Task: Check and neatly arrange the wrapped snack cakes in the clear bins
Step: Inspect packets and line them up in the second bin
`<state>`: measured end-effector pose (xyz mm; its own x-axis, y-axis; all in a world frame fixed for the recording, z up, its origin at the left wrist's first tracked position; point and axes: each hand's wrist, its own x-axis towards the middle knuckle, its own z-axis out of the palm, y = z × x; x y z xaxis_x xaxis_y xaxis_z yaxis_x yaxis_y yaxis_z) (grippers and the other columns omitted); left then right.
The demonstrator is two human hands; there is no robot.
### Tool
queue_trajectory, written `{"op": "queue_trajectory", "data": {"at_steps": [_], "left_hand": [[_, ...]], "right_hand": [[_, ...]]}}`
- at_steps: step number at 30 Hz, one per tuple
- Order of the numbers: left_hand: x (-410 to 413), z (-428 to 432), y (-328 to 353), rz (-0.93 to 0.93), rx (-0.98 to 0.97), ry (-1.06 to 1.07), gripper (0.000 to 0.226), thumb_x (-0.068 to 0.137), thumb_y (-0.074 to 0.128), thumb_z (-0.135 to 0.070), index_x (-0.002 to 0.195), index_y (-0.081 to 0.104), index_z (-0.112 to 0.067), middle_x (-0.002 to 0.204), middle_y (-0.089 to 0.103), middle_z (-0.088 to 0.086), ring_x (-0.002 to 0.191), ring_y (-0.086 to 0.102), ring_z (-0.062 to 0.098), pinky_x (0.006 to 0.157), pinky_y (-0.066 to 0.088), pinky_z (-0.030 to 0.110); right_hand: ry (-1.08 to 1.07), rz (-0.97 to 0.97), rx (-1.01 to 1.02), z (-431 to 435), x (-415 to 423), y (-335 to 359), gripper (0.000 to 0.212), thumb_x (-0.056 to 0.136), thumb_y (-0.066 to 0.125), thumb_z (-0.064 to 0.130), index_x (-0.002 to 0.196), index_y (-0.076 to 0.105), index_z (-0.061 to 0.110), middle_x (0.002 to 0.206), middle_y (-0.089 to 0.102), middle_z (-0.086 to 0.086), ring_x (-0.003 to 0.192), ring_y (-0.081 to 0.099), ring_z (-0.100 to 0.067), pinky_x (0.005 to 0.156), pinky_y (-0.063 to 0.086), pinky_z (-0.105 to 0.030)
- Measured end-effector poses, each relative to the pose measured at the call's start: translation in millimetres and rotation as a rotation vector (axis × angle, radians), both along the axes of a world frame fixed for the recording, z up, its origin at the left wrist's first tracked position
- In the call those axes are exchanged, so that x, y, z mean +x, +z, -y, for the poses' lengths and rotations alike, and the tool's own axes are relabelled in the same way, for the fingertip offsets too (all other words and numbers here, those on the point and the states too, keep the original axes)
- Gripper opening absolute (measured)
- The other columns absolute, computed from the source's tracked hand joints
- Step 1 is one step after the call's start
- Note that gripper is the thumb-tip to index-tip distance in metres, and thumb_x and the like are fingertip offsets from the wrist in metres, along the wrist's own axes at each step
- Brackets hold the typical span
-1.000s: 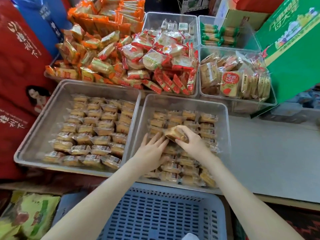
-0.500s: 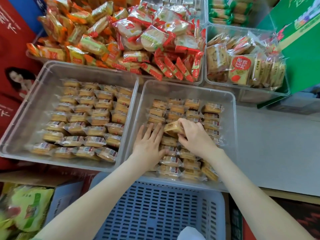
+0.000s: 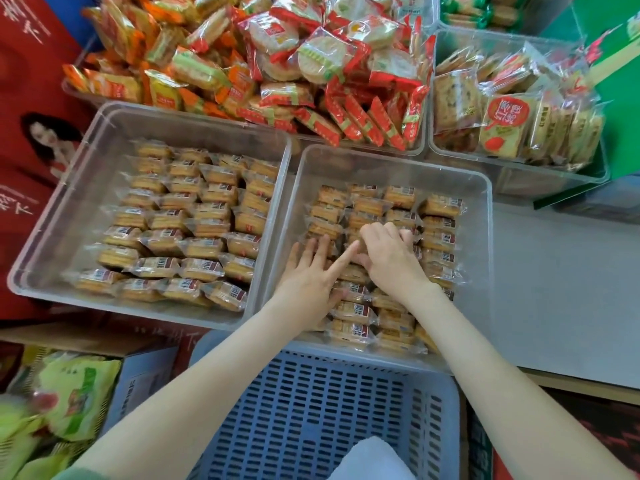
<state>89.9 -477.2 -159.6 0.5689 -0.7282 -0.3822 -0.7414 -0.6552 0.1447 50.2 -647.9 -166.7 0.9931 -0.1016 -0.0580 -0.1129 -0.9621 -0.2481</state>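
Two clear bins sit side by side with small wrapped snack cakes in rows. The left bin (image 3: 104, 133) has tidy rows of cakes (image 3: 194, 220). In the right bin (image 3: 483, 244), the cakes (image 3: 440, 206) stand in rows. My left hand (image 3: 308, 275) lies flat on the cakes at the near left of this bin, fingers straight and spread. My right hand (image 3: 391, 261) is just beside it over the middle rows, fingers curled down round a cake that it mostly hides. The index finger of my left hand touches my right hand.
A blue slatted crate (image 3: 311, 410) stands right below the right bin. Behind are bins heaped with orange and red packs (image 3: 242, 64) and clear-wrapped biscuits (image 3: 512, 109). Grey counter (image 3: 561, 289) lies to the right, a green box (image 3: 620, 98) at far right, green bags (image 3: 69, 393) lower left.
My right hand has lowered the cake it held raised into the rows, so the cake is now mostly hidden. My left hand stays flat on the cakes. The view has tilted down and closer.
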Motion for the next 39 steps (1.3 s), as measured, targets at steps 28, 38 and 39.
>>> {"op": "queue_trajectory", "data": {"at_steps": [28,38,39], "left_hand": [[0,3,70,-0.791,-0.614,0.529,0.044,0.096,0.053,-0.043,0.138,0.047,-0.03,0.139,0.054,-0.004,0.126,0.052,0.012,0.109,0.041,0.038],[-45,-40,201,-0.862,-0.985,0.512,0.013,0.097,0.053,-0.017,0.098,0.062,-0.007,0.072,0.069,-0.005,0.074,0.071,0.017,0.07,0.061,0.031],[-51,-44,209,-0.83,-0.987,0.498,0.014,0.097,0.053,-0.018,0.099,0.062,-0.008,0.073,0.069,-0.005,0.074,0.071,0.017,0.07,0.06,0.031]], "right_hand": [[-0.66,0.391,0.684,-1,-55,101,0.013,0.101,0.046,0.017,0.093,0.054,0.011,0.077,0.057,0.002,0.067,0.052,-0.012,0.056,0.042,-0.026],[-0.51,0.454,1.138,-39,-108,203,0.019,0.102,0.042,0.016,0.09,0.056,0.011,0.089,0.07,-0.009,0.077,0.067,-0.019,0.067,0.057,-0.035],[-0.485,0.464,1.112,-43,-114,209,0.019,0.102,0.043,0.017,0.088,0.056,0.012,0.082,0.067,-0.009,0.068,0.061,-0.018,0.061,0.052,-0.034]]}}
